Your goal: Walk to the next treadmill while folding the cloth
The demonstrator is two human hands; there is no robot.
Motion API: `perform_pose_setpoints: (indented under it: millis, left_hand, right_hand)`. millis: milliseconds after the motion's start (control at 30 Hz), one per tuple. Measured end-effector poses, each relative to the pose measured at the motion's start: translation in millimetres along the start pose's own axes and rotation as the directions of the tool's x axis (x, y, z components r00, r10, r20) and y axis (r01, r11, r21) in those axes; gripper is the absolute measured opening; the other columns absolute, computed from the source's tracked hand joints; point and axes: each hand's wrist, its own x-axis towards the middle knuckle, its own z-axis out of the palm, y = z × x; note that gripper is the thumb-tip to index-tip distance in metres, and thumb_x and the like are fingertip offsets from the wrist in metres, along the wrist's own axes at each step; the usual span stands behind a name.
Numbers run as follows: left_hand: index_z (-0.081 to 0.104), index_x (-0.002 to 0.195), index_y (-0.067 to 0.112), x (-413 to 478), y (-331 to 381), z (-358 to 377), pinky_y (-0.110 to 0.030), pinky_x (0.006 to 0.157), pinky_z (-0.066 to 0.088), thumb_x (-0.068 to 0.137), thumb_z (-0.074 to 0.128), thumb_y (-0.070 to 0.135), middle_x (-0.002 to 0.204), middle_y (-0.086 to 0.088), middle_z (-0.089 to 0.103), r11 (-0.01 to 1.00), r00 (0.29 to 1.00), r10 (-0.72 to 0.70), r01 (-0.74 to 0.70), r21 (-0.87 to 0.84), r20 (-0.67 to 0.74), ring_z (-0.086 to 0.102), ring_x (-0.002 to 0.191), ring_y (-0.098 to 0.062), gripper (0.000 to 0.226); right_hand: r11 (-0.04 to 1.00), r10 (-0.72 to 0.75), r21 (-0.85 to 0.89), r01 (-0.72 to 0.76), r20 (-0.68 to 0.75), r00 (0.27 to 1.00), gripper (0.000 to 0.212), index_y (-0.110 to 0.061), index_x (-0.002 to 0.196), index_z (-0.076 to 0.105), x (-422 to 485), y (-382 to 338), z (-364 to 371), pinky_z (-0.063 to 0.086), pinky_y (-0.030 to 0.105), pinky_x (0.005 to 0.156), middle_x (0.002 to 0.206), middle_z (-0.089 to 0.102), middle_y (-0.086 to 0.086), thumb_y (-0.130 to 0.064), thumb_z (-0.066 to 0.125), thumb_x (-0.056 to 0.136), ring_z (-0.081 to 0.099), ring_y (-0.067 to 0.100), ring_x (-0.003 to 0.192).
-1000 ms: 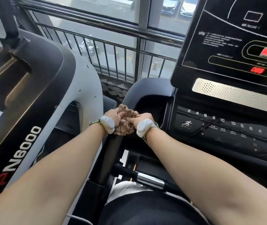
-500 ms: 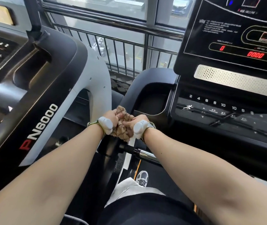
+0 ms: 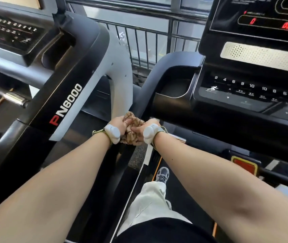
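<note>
A crumpled brown-and-beige patterned cloth is bunched between both hands. My left hand grips its left side with the thumb laid over the top. Gripping the right side is my right hand, fingers curled into the fabric. Both wrists carry white sensor pods on green straps. The hands hover low, just left of the black treadmill console and in front of its curved black side arm. Most of the cloth is hidden inside the two fists.
A second treadmill marked PN6000 stands to the left, with a chrome handle. Black window railings run behind. Below are my pale trouser leg and grey shoe on the belt, and a red stop button at right.
The view has tilted down and left, showing more of the left treadmill and my shoe. Both hands, still gripping the cloth, have drawn back from the console's side arm toward me.
</note>
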Motion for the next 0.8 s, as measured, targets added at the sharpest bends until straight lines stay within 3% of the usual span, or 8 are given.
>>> perform_pose_setpoints:
  millis: [100, 200, 267, 500, 633, 700, 733, 800]
  left_hand:
    - [0.069, 0.125, 0.017, -16.4, -15.7, 3.1, -0.032, 0.087, 0.049, 0.106, 0.046, 0.042, 0.112, -0.008, 0.073, 0.999, 1.000, -0.009, 0.009, 0.044, -0.012, 0.067, 0.104, -0.030, 0.039]
    - [0.071, 0.117, 0.014, -35.1, -30.2, 4.4, -0.032, 0.084, 0.049, 0.106, 0.045, 0.042, 0.107, -0.008, 0.074, 0.999, 1.000, -0.009, 0.009, 0.032, -0.009, 0.068, 0.101, -0.029, 0.040]
    - [0.071, 0.116, 0.012, -43.6, -38.7, 5.2, -0.035, 0.089, 0.052, 0.107, 0.044, 0.042, 0.107, -0.009, 0.074, 0.999, 1.000, -0.017, 0.018, 0.027, -0.010, 0.068, 0.101, -0.029, 0.041]
    - [0.071, 0.115, 0.010, -78.8, -73.0, 11.3, -0.031, 0.082, 0.045, 0.108, 0.042, 0.039, 0.110, -0.010, 0.072, 0.998, 0.999, -0.042, 0.042, 0.040, -0.008, 0.065, 0.099, -0.027, 0.042]
    - [0.069, 0.119, 0.009, -101.6, -95.2, 12.6, -0.031, 0.079, 0.044, 0.108, 0.040, 0.041, 0.113, -0.012, 0.072, 0.997, 0.998, -0.070, 0.070, 0.038, 0.002, 0.065, 0.102, -0.030, 0.045]
    - [0.068, 0.121, 0.008, -109.4, -102.7, 14.3, -0.032, 0.084, 0.045, 0.108, 0.038, 0.042, 0.116, -0.014, 0.072, 0.996, 0.997, -0.075, 0.074, 0.057, 0.016, 0.065, 0.106, -0.033, 0.047]
    - [0.067, 0.122, 0.008, -117.8, -109.0, 13.9, -0.032, 0.084, 0.044, 0.108, 0.037, 0.042, 0.117, -0.014, 0.071, 0.995, 0.997, -0.074, 0.072, 0.072, 0.024, 0.065, 0.108, -0.033, 0.048]
    - [0.068, 0.121, 0.009, -131.2, -122.4, 15.4, -0.029, 0.080, 0.041, 0.109, 0.035, 0.042, 0.115, -0.011, 0.071, 0.995, 0.997, -0.067, 0.064, 0.078, 0.031, 0.064, 0.107, -0.032, 0.048]
  right_hand:
    - [0.999, -0.009, -0.044, 0.007, -0.042, 0.999, 0.042, -0.016, 0.081, 0.063, -12.5, 14.2, 15.0, 0.052, 0.021, 0.071, 0.078, 0.067, -0.007, -0.049, 0.089, 0.073, 0.067, 0.013, 0.076]
    - [0.999, 0.007, -0.040, -0.007, -0.003, 1.000, 0.037, -0.018, 0.069, 0.057, -32.3, 21.2, 23.8, 0.038, 0.008, 0.040, 0.067, 0.058, -0.009, -0.040, 0.083, 0.084, 0.053, 0.003, 0.059]
    - [0.999, -0.001, -0.051, 0.002, 0.026, 1.000, 0.037, -0.018, 0.068, 0.054, -46.2, 22.5, 27.9, 0.033, 0.004, 0.033, 0.068, 0.055, -0.009, -0.034, 0.081, 0.087, 0.049, 0.002, 0.059]
    - [0.989, 0.010, -0.147, -0.001, 0.058, 0.998, 0.034, -0.009, 0.106, 0.069, -73.7, 37.6, 63.7, 0.048, 0.008, 0.058, 0.100, 0.067, -0.005, -0.040, 0.074, 0.092, 0.065, 0.013, 0.085]
    - [0.979, -0.028, -0.200, 0.032, 0.024, 0.999, 0.039, -0.007, 0.132, 0.064, -95.8, 41.2, 87.0, 0.040, 0.001, 0.046, 0.128, 0.068, 0.010, -0.032, 0.062, 0.101, 0.065, 0.023, 0.120]
    - [0.985, 0.004, -0.171, 0.006, 0.058, 0.998, 0.039, -0.004, 0.133, 0.062, -100.3, 46.5, 93.9, 0.047, 0.001, 0.083, 0.135, 0.065, 0.008, -0.029, 0.059, 0.103, 0.061, 0.023, 0.128]
    - [0.992, 0.036, -0.125, -0.024, 0.100, 0.994, 0.038, -0.003, 0.132, 0.062, -107.0, 50.7, 101.8, 0.049, 0.016, 0.103, 0.139, 0.063, 0.009, -0.027, 0.060, 0.103, 0.061, 0.025, 0.129]
    - [0.998, 0.065, -0.011, -0.064, 0.152, 0.986, 0.025, -0.006, 0.114, 0.068, -117.9, 63.3, 116.8, 0.050, 0.040, 0.110, 0.140, 0.064, 0.014, -0.025, 0.067, 0.099, 0.063, 0.027, 0.127]
